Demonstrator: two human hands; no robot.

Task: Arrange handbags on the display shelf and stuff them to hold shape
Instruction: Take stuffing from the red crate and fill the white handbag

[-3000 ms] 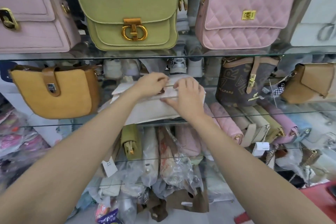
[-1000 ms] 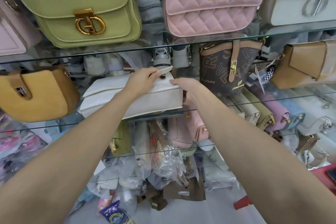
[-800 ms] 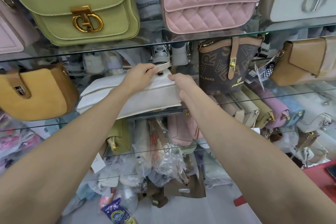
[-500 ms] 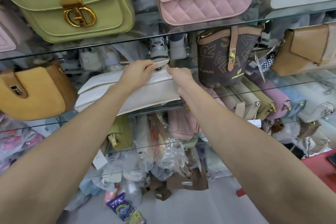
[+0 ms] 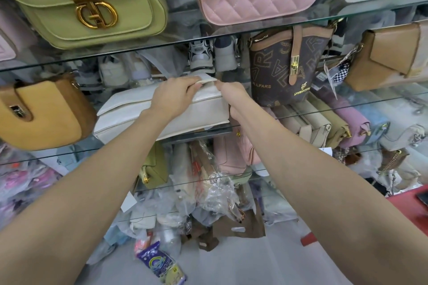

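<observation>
Lying flat on mid glass shelf [image 5: 347,109], cream leather handbag [image 5: 129,113]; left hand [image 5: 176,95] & right hand [image 5: 234,93] close together, both pinching its flap tab [image 5: 208,80]. Contents hidden.

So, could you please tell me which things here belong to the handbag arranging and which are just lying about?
In the job:
- flat cream leather handbag on the glass shelf
- left hand gripping its top flap
- right hand at its top edge

Lying about:
- crumpled clear plastic wrapping
- brown paper bag
- blue printed packet
</observation>
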